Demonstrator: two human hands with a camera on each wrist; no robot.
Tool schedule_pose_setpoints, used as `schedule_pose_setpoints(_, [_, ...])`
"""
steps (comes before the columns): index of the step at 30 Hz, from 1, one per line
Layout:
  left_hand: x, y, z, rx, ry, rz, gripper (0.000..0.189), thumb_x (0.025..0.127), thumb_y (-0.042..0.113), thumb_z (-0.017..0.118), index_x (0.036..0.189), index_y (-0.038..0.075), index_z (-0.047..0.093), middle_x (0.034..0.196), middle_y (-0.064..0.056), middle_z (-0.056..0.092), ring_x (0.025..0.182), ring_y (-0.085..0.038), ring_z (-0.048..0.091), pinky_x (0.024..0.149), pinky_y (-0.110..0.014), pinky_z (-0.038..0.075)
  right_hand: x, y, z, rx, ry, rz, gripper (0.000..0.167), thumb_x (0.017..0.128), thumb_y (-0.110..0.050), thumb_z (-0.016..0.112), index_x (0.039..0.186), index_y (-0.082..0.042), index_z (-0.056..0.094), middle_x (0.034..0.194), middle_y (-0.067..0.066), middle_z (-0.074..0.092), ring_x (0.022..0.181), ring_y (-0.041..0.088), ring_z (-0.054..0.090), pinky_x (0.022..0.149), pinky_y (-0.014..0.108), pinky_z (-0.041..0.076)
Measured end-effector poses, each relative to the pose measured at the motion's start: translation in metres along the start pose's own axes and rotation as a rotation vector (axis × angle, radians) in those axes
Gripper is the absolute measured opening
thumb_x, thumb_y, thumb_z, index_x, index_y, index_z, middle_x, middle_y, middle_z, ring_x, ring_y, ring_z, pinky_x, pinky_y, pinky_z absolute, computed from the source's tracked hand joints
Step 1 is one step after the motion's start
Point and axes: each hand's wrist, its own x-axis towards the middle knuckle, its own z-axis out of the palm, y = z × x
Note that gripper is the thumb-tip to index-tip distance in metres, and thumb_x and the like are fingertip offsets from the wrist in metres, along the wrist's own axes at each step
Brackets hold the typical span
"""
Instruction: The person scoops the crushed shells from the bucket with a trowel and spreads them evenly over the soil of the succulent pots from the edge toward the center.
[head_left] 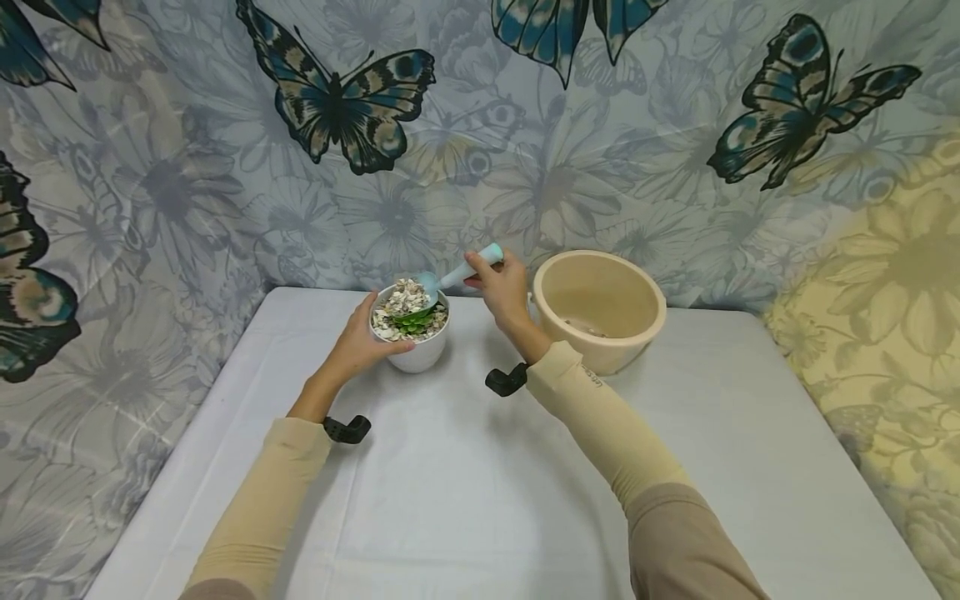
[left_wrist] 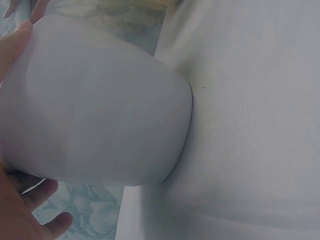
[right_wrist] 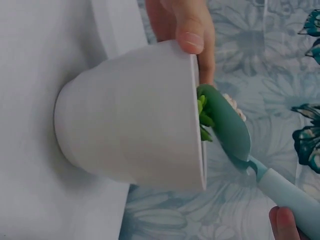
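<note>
on the table [head_left: 420,517]: white pot [head_left: 420,358], tan tub [head_left: 600,357]
left hand [head_left: 362,340]: clamped round the pot
right hand [head_left: 507,293]: pinching scoop [head_left: 454,276] of pebbles [head_left: 407,295] over green plant [head_left: 417,322]

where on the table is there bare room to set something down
Free: white cloth between the sleeves, and right of the beige pot. Crowded: around the white pot, gripped by the left hand, and the gap between the pots, where the right hand holds the scoop.
</note>
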Motion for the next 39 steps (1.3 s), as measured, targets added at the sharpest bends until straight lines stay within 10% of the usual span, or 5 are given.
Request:
schedule_pose_setpoints(15, [-0.0026,0.0001,0.0013,-0.005,0.001,-0.005,0.123,0.073,0.053,0.080,0.158,0.012,0.001,0.162,-0.022,0.011,0.149,-0.042,0.014,0.116,-0.064,0.022,-0.0016,0.0009,-0.0046,0.020,-0.005,0.024,0.015,0.092,-0.014,0.069,0.087,-0.004,0.058,0.105,0.031,0.068,0.065,0.007,0.068,0.068,0.027,0.060])
schedule_pose_setpoints(23, [-0.0005,-0.0032,-0.0051,-0.011,-0.044,0.013,0.119,0.076,0.050,0.080,0.158,0.014,0.001,0.162,-0.021,0.008,0.149,-0.043,0.011,0.114,-0.068,0.021,0.0002,0.0039,-0.0066,0.111,0.047,0.087,0.016,0.089,-0.014,0.072,0.082,-0.007,0.060,0.075,0.002,0.068,0.061,0.009,0.069,0.066,0.031,0.061])
schedule_pose_setpoints(39, [-0.0046,-0.0028,-0.0020,-0.038,-0.022,-0.001,0.122,0.073,0.053,0.081,0.158,0.015,0.001,0.163,-0.019,0.009,0.150,-0.041,0.012,0.115,-0.066,0.020,-0.0019,0.0017,-0.0027,0.022,-0.027,0.081,0.014,0.091,-0.011,0.069,0.095,0.000,0.062,0.105,0.023,0.069,0.084,0.019,0.073,0.077,0.028,0.060])
